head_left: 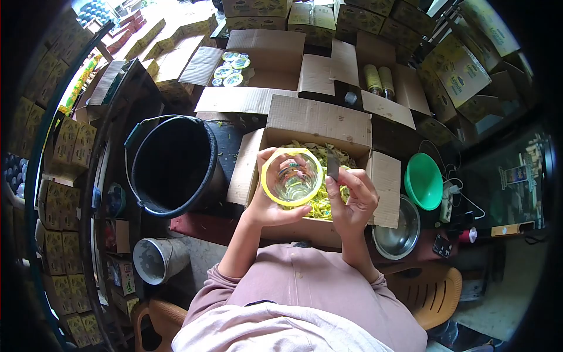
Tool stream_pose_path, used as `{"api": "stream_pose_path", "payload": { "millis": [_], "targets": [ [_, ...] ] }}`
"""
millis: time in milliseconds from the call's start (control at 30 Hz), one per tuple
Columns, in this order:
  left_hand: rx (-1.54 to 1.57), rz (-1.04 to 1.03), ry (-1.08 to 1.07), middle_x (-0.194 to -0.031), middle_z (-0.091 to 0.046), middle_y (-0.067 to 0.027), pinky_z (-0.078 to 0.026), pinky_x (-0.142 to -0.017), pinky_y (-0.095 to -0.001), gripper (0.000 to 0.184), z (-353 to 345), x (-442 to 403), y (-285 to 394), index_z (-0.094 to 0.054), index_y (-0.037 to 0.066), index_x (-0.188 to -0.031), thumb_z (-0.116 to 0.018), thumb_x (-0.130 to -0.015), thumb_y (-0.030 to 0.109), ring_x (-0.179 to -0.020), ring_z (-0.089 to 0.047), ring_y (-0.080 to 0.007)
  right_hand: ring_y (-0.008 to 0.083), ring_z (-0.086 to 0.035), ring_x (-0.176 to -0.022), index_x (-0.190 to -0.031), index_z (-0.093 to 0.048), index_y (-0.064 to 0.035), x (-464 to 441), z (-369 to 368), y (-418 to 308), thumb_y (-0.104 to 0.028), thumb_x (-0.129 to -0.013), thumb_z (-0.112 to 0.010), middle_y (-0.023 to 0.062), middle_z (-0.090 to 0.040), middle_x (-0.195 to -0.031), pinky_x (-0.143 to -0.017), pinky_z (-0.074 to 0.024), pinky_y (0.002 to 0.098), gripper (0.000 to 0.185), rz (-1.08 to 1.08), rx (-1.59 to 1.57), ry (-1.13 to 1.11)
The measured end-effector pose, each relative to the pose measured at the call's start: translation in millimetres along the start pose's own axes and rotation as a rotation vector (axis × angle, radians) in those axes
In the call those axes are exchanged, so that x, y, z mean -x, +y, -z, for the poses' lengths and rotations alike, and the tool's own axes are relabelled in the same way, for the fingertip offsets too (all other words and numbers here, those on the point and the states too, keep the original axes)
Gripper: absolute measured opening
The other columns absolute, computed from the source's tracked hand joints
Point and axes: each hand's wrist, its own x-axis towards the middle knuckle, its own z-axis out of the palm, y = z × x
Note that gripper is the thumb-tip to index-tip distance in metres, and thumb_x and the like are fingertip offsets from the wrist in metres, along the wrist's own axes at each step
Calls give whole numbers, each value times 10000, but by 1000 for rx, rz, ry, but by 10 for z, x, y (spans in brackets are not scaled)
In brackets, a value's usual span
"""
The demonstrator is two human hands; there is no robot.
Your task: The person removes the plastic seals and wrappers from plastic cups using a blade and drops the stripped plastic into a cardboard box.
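My left hand (265, 206) is wrapped round a clear glass (286, 186) with a yellow rim, its mouth tilted up toward me. Between the thumb and fingers of my right hand (355, 198) is a small dark blade (333, 163), pointing up just right of the rim. I cannot tell whether the blade touches the glass. Below both hands is an open cardboard box (319, 122) holding yellow-green strips (319, 206), partly hidden by my hands and the glass.
Left of the box is a large black bucket (220, 176), with a grey bucket (176, 258) lower down. At right are a green bowl (423, 182), a metal bowl (396, 234) and a power strip (446, 206). Behind, one carton (267, 44) holds several lidded cups (233, 79).
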Motion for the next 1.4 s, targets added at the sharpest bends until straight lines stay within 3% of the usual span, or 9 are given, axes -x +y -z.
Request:
{"api": "stream_pose_path", "payload": {
  "millis": [167, 300, 433, 1033, 1133, 1233, 1400],
  "targets": [
    [-67, 17, 3, -1063, -401, -94, -455, -840, -299, 623, -60, -47, 47, -334, 52, -1063, -767, -617, 80, -1053, -490, -206, 118, -549, -611, -915, -655, -12, 1, -6, -22, 48, -706, -661, 63, -582, -716, -556, -448, 227, 218, 32, -8, -7],
    [-124, -14, -33, -1112, -460, -125, -379, -939, -354, 662, -39, -69, 29, -328, 37, -1159, -725, -630, 41, -1085, -476, -228, 115, -552, -608, -919, -658, -18, -11, -7, -32, 52, -697, -667, 63, -581, -709, -548, -452, 224, 232, 62, 33, 7],
    [-40, -4, 32, -1157, -437, -131, -386, -935, -347, 698, -70, -27, -4, -301, 14, -1253, -671, -662, 18, -1093, -464, -215, 113, -553, -596, -919, -663, -26, 3, -24, -56, 52, -689, -671, 60, -581, -697, -544, -454, 224, 243, 75, 80, 1],
    [-369, 9, -5, -1125, -428, -128, -418, -890, -342, 723, -66, -6, -12, -352, 19, -1197, -769, -614, 109, -1041, -492, -243, 132, -562, -594, -941, -667, -40, -14, -52, -77, 69, -654, -675, 53, -581, -693, -544, -463, 234, 307, 185, 237, 78],
    [-418, 91, -60, -1130, -443, -126, -406, -901, -356, 719, -38, 17, 30, -374, 19, -1187, -774, -598, 123, -1045, -491, -263, 142, -573, -614, -946, -666, -41, -42, -23, -33, 77, -654, -662, 59, -592, -713, -561, -468, 239, 314, 188, 195, 61],
    [-567, -4, -152, -1122, -470, -125, -393, -915, -361, 707, -50, -25, 121, -396, 18, -1176, -774, -589, 127, -1048, -488, -268, 149, -583, -628, -941, -665, -35, -46, 18, 0, 77, -663, -652, 69, -600, -728, -573, -470, 245, 301, 147, 157, 25],
    [-392, 13, -169, -1100, -491, -126, -392, -917, -346, 674, -21, -49, 158, -421, 9, -1158, -755, -580, 107, -1032, -496, -257, 151, -589, -632, -937, -662, -24, -100, 87, -21, 70, -675, -651, 76, -598, -717, -574, -469, 247, 278, 131, 101, -44]
  ]
}}
